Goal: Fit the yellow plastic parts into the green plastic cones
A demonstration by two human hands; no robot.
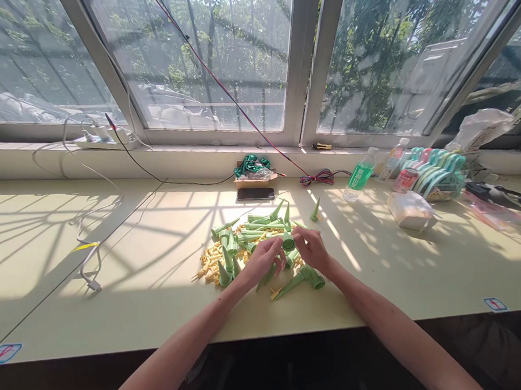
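Yellow plastic pieces [209, 260] lie loose to the left of my left grip [267, 256]; from my distant post, I judge a broad sweep could scatter them. Upright green cones [224, 276], close to my left forearm [198, 332], might topple if brushed. The left grip pinches a green spike [288, 240] between both grips; a slack hold could drop it onto the pieces below. I cannot tell whether the right grip [312, 250], fingers curled just beside it, holds anything. Beyond the right grip, a lone cone [315, 211] stands on the bench [378, 276], exposed to a stray nudge.
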